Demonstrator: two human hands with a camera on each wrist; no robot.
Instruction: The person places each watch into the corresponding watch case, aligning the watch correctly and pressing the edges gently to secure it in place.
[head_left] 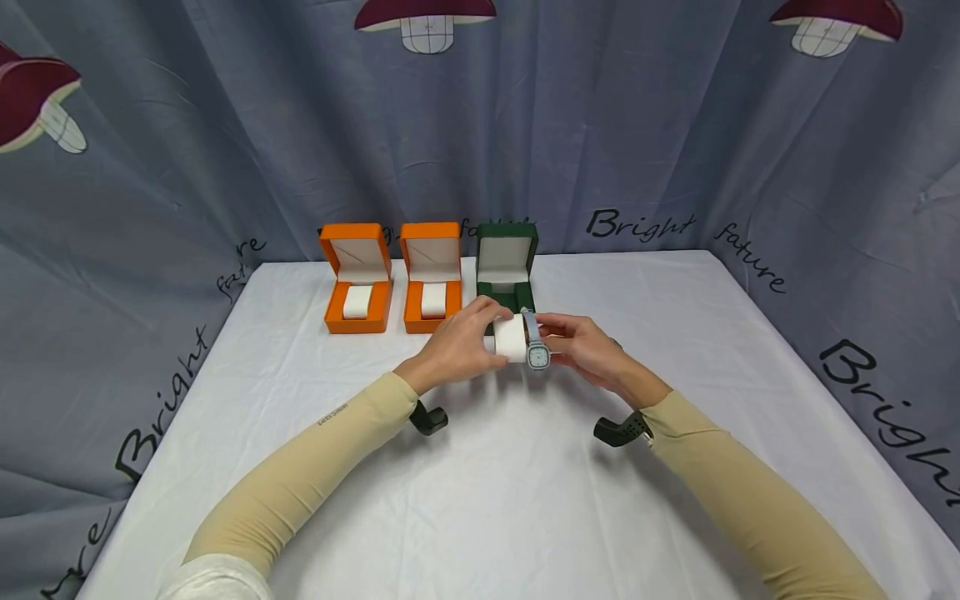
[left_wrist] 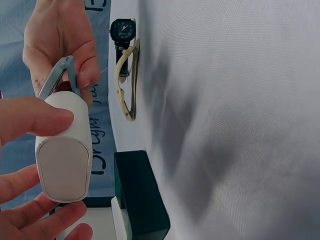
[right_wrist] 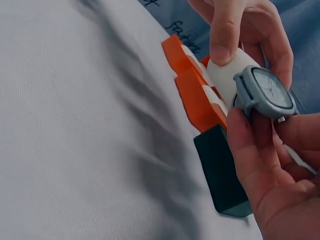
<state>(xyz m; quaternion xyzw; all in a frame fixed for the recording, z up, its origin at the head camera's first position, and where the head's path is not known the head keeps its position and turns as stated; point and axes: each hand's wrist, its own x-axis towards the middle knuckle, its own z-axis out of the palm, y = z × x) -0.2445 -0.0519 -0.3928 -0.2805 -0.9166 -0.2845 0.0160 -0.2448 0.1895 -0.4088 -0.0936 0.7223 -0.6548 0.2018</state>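
My left hand (head_left: 465, 346) grips a white watch cushion (head_left: 511, 340), thumb on one side and fingers round the other. A light blue-grey watch (head_left: 537, 357) with a squarish face is at the cushion's right end, pinched by my right hand (head_left: 588, 354). In the right wrist view the watch face (right_wrist: 272, 92) is turned toward the camera, and its strap loop meets the end of the cushion (right_wrist: 227, 77). Behind both hands the green watch box (head_left: 507, 242) has its lid up, with no cushion showing inside.
Two orange watch boxes, the left one (head_left: 357, 325) and the middle one (head_left: 432, 323), are open with white cushions inside. The left wrist view shows a black watch (left_wrist: 123, 31) and a beige-banded one (left_wrist: 120, 95) lying on the white-covered table (head_left: 517, 500). A grey-blue curtain (head_left: 570, 125) surrounds it.
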